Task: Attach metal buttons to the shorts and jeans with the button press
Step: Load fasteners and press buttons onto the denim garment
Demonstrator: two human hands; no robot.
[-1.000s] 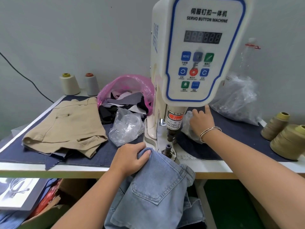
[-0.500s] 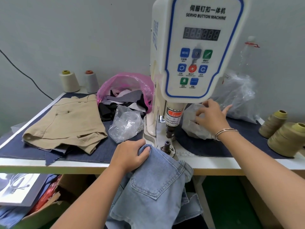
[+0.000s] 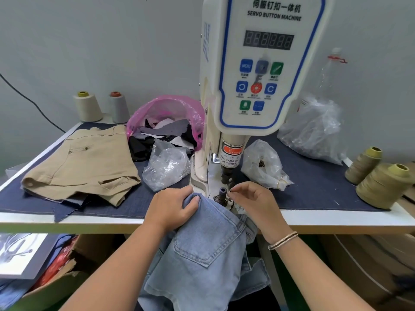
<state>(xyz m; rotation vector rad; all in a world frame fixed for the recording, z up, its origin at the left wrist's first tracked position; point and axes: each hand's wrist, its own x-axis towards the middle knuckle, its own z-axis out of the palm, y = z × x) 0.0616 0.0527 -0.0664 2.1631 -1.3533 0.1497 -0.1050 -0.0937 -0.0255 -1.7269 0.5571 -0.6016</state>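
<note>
We see the left hand (image 3: 170,207) gripping the jeans (image 3: 206,250) just beside the press (image 3: 258,70) post — the right hand (image 3: 253,200) pinches something too small to identify.

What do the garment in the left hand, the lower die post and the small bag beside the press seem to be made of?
Garment gripped by the left hand: light-blue washed denim, judging by twill weave, stitched pocket. Lower die post: apparently dark metal with a dull sheen. Small bag: thin clear plastic film, crinkled and glossy, with something dark inside.
</note>
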